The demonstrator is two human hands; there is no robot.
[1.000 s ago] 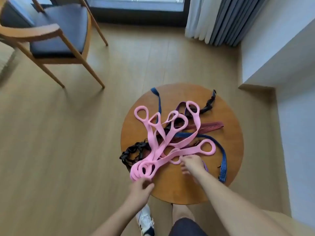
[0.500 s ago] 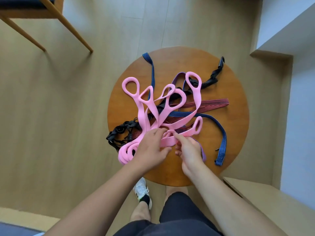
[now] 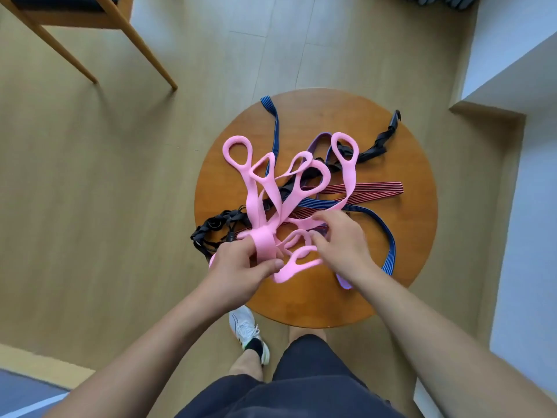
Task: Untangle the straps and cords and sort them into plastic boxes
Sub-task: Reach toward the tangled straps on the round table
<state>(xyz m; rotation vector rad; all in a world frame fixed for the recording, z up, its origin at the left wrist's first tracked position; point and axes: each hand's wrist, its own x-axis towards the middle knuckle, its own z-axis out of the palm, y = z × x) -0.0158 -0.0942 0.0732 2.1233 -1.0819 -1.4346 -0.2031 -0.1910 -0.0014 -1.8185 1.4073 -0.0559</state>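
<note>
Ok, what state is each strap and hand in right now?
Pink strap: bunched, tangled over the others
Blue strap: flat on table, partly under pink
Red strap: flat, partly under pink
Black strap: tangled under pink
Purple strap: mostly hidden
Left hand: grips the pink bunch
Right hand: pinches a pink loop

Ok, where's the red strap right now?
Head view: the red strap lies across the table's right half, under the pink strap and just beyond the blue strap.
</note>
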